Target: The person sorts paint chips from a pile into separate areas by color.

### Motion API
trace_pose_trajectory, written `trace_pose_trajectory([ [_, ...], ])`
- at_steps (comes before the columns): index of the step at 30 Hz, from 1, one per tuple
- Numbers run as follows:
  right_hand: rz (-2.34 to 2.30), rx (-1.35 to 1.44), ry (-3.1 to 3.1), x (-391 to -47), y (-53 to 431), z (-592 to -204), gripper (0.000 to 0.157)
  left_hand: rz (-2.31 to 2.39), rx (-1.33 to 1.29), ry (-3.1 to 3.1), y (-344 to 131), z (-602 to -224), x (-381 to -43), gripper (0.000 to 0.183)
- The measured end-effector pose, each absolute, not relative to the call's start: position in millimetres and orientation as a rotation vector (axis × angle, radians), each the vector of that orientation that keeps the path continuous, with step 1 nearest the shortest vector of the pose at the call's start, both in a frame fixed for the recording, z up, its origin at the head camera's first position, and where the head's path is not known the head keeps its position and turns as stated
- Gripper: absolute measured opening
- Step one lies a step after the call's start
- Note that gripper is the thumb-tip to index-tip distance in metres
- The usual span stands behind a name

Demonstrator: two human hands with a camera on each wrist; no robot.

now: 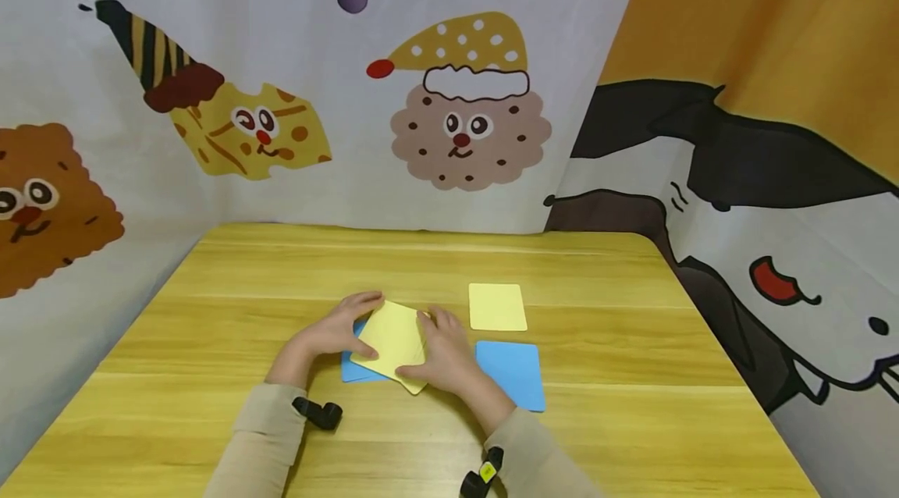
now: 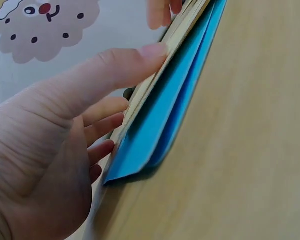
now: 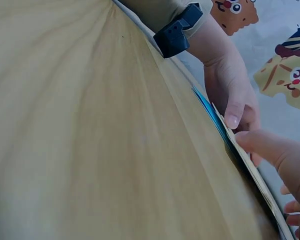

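Note:
A small stack of square yellow cards (image 1: 393, 340) lies askew over some blue cards (image 1: 360, 371) on the table. My left hand (image 1: 342, 329) holds the stack's left side, thumb at the near edge and fingers toward the far edge. On the right side, my right hand (image 1: 447, 353) grips the same stack between thumb and fingers. In the left wrist view the blue cards (image 2: 155, 120) show beneath the yellow ones, their corners slightly fanned apart. The right wrist view has both thumbs close together at the stack's edge (image 3: 255, 172).
Right of the hands, a yellow card (image 1: 497, 307) lies behind a blue card (image 1: 510, 375) on the wooden table (image 1: 597, 435). A cloth with printed cartoon figures (image 1: 470, 131) hangs behind the table. Each wrist wears a black camera (image 1: 319, 413).

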State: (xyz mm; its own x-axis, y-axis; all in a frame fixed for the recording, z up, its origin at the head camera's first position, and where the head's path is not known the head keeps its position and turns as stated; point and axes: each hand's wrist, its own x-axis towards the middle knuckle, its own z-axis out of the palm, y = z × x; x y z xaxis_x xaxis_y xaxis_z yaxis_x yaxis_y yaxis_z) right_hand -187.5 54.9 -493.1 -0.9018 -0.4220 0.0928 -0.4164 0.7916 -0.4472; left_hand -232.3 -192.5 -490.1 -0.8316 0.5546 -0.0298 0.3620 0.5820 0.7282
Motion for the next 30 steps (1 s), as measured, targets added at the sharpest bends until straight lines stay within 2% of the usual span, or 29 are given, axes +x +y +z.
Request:
trace_pose_trajectory([
  [15,-0.77,-0.72,2.967,-191.8,53.5,-498.2,0.091,1.043,0.753,2.58,-190.1,-487.2,-230.5,0.097],
  [23,-0.808,-0.767,2.946,-190.5,57.4,-492.3,0.09,1.039,0.834,2.663,-190.6,-485.5,-230.0,0.089],
  [30,-0.865,-0.766,2.911,-191.5,69.5,-486.6,0.091,0.967,0.894,2.721,-184.0,-478.6,-227.2,0.098],
])
